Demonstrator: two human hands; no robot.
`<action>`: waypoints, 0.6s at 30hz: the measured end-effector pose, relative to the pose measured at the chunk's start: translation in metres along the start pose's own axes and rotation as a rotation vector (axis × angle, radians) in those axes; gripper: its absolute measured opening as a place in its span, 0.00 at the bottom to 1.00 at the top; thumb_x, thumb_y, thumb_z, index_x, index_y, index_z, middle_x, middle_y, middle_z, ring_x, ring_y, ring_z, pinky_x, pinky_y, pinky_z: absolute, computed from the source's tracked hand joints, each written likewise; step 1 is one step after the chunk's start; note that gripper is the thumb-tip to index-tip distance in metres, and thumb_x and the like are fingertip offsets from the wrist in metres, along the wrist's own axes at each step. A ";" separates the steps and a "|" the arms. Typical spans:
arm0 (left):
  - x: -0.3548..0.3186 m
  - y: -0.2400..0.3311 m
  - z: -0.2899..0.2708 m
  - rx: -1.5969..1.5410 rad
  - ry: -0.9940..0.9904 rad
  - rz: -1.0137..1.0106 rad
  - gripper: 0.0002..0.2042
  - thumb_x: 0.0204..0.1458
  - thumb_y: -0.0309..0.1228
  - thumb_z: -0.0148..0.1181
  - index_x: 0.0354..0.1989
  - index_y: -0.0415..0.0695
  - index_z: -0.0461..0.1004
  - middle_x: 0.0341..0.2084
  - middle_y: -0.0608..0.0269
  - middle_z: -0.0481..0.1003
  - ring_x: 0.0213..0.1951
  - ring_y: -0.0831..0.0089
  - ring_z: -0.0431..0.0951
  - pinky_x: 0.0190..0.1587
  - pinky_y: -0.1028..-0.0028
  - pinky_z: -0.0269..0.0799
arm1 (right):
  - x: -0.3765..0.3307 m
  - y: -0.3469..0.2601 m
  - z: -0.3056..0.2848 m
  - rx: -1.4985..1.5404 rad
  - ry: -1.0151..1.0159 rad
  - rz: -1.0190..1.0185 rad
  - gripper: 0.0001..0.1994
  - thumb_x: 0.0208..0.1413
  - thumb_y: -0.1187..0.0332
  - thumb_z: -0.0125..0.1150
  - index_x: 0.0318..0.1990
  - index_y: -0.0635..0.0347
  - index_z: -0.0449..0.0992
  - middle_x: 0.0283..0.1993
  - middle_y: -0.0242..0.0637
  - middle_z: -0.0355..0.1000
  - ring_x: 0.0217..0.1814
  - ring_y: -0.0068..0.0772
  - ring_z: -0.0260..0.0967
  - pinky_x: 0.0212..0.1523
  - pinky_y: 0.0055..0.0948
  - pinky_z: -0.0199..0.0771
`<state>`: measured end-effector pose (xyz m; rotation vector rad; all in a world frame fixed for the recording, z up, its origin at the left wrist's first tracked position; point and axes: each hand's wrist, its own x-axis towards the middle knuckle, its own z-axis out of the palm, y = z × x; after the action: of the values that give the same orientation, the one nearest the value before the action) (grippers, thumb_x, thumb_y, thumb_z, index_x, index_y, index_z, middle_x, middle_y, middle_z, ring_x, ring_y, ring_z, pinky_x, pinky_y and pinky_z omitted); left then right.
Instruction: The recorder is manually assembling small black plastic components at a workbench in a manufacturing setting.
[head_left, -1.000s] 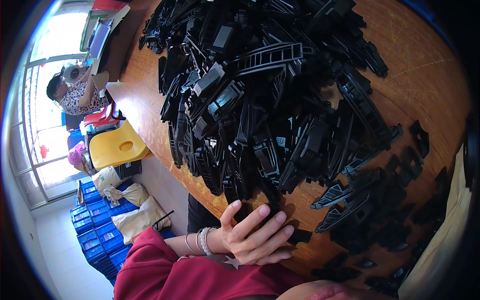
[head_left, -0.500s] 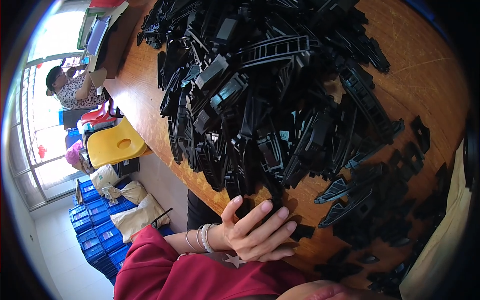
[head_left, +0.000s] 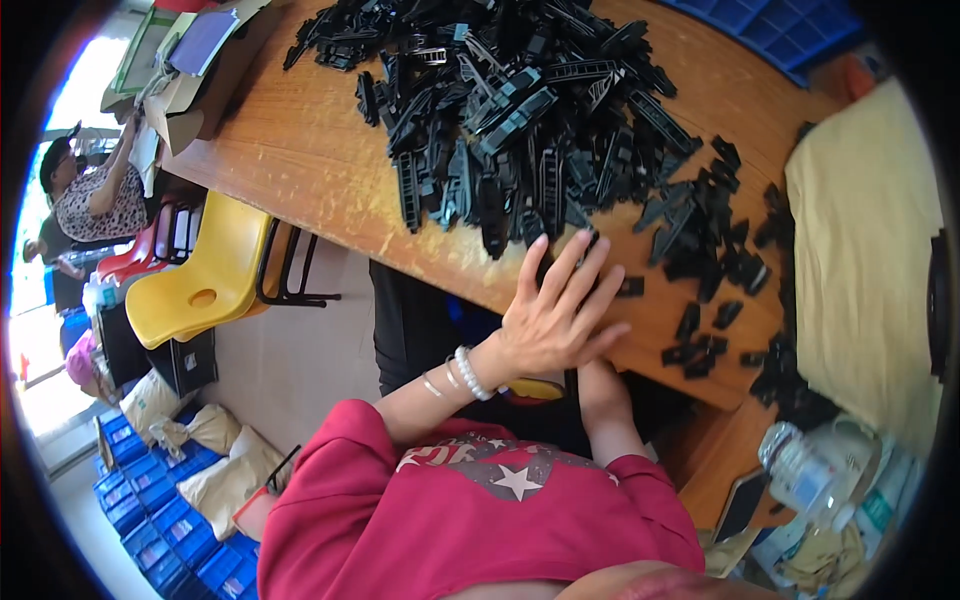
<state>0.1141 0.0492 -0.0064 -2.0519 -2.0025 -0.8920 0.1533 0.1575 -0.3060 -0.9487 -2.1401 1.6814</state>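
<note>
- Left hand (head_left: 550, 325): fingers spread, flat on the wooden table (head_left: 300, 160) edge.
- Just beyond its fingertips: heap of black plastic parts (head_left: 520, 130).
- Right hand: hidden under the table; state cannot be told.

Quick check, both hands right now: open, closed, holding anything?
Left hand: open, fingers spread flat at the table edge beside the pile of black plastic parts, gripping nothing.
Right hand: hidden under the left; only the forearm shows, state cannot be told.

Bright daylight from the left window (head_left: 40, 150) glares; fisheye edges bend, darkly vignetted.
</note>
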 end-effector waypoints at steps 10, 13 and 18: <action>-0.007 -0.039 0.006 -0.505 0.466 -0.066 0.17 0.45 0.15 0.57 0.46 0.36 0.71 0.46 0.49 0.70 0.50 0.49 0.70 0.54 0.59 0.66 | -0.150 -0.094 0.017 -0.276 -0.080 0.150 0.18 0.34 0.78 0.67 0.40 0.61 0.81 0.42 0.44 0.77 0.49 0.47 0.72 0.51 0.38 0.72; -0.002 -0.048 -0.017 -0.325 0.547 0.008 0.13 0.48 0.13 0.56 0.42 0.37 0.74 0.38 0.53 0.73 0.40 0.57 0.72 0.42 0.67 0.69 | -0.190 -0.207 -0.018 -0.202 0.029 -0.119 0.18 0.36 0.80 0.68 0.40 0.61 0.81 0.39 0.40 0.77 0.42 0.40 0.71 0.44 0.31 0.72; 0.002 -0.045 -0.034 -0.317 0.290 0.254 0.16 0.41 0.16 0.59 0.42 0.40 0.75 0.38 0.56 0.73 0.39 0.58 0.72 0.41 0.65 0.69 | -0.214 -0.295 -0.060 -0.113 0.710 -0.336 0.14 0.42 0.80 0.69 0.40 0.65 0.77 0.39 0.38 0.74 0.32 0.30 0.72 0.36 0.25 0.73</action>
<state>0.0603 0.0391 0.0091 -2.1158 -1.4915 -1.4267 0.2512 0.0339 0.0285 -0.9588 -1.7792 0.8876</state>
